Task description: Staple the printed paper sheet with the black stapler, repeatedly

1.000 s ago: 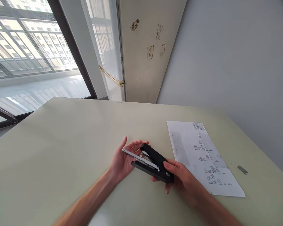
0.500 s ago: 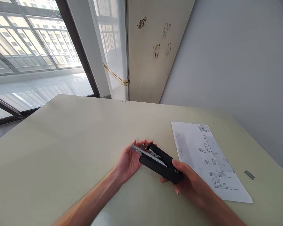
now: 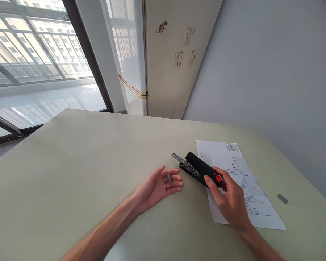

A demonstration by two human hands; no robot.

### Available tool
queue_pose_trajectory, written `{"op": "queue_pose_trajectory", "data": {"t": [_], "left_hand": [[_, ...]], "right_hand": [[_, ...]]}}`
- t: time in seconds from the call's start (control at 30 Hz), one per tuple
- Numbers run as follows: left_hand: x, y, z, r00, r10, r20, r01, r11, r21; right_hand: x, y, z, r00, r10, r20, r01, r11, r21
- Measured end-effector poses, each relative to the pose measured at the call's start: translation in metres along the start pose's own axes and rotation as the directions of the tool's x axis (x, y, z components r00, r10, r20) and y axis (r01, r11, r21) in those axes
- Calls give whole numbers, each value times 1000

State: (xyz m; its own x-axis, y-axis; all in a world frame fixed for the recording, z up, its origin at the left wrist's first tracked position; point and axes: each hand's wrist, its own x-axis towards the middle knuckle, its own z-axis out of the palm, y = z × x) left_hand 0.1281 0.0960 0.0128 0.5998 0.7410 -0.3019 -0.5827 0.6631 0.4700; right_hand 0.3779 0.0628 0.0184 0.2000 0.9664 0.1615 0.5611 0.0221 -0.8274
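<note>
A black stapler (image 3: 199, 167) with a red button at its rear is gripped by my right hand (image 3: 230, 203), thumb on the near side. Its top arm is raised from the base, and a silver magazine rail (image 3: 178, 157) sticks out past the front end, pointing left. Palm up, my left hand (image 3: 157, 188) holds a short grey piece (image 3: 168, 178), which looks like a strip of staples, lying across its outstretched fingers. The stapler's front is a little above and right of those fingertips, not touching them.
A printed sheet of paper (image 3: 220, 146) lies under and beyond my right hand. Farther right on the pale table (image 3: 97, 145) is another small grey strip (image 3: 283, 199). A fridge (image 3: 171, 90) and a grey wall (image 3: 260, 72) stand behind, with a window (image 3: 43, 54) at left.
My right hand has turned the stapler over, bringing the red button into view, and moved it up and right, away from my left hand. My left palm now shows fully, the grey piece still on it.
</note>
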Motion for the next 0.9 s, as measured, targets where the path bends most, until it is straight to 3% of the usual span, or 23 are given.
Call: {"op": "queue_pose_trajectory", "data": {"t": [0.13, 0.27, 0.53, 0.6, 0.73, 0.9], "left_hand": [[-2, 0, 4, 993, -88, 73, 88, 996, 16], [-5, -1, 7, 977, -165, 137, 160, 986, 50], [-10, -6, 14, 951, -278, 135, 258, 955, 145], [-10, -9, 15, 952, -277, 128, 260, 957, 129], [-11, -14, 17, 942, -286, 173, 263, 954, 148], [-12, -13, 22, 929, -288, 232, 246, 950, 191]], "right_hand": [[-3, 1, 6, 993, -116, 22, 118, 991, -62], [-7, 1, 10, 986, -136, 100, 145, 985, -91], [-10, 1, 13, 938, -259, 228, 286, 954, -93], [-10, -1, 11, 893, -386, 230, 405, 914, -38], [-15, -7, 11, 743, -610, 275, 638, 770, -16], [-21, -9, 17, 708, -641, 296, 685, 726, -67]]}}
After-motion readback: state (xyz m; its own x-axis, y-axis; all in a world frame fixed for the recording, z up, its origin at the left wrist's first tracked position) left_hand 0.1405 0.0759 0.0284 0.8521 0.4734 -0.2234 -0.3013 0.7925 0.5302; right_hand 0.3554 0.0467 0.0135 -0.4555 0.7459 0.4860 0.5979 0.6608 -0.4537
